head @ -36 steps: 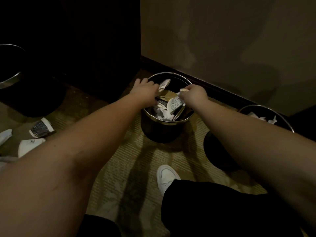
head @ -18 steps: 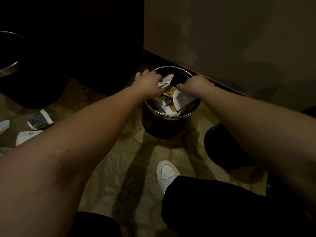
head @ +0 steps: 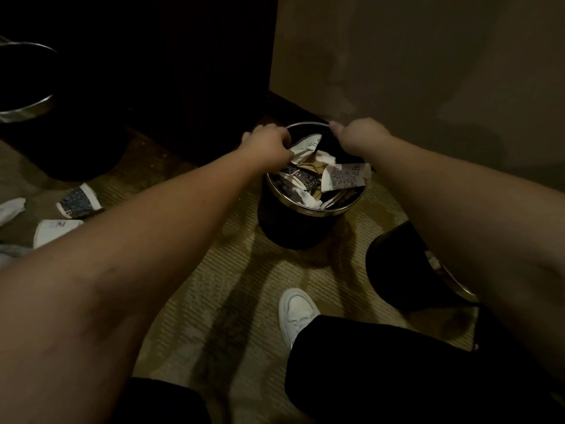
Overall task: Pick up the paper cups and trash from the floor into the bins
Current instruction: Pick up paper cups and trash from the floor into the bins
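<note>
Dim carpeted floor (head: 244,270) by a wall. I note the middle bin (head: 293,221) nearly full of cups. Left hand (head: 266,145) curls on its rim, right hand (head: 357,137) likewise; exact grip unclear. Two paper cups (head: 78,201) and white scraps (head: 12,208) remain on the floor.

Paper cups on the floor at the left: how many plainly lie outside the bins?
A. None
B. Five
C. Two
C: a patterned cup and a white cup lie on their sides on the carpet, left of the left forearm; the other white scraps near them are too unclear to name.
</note>
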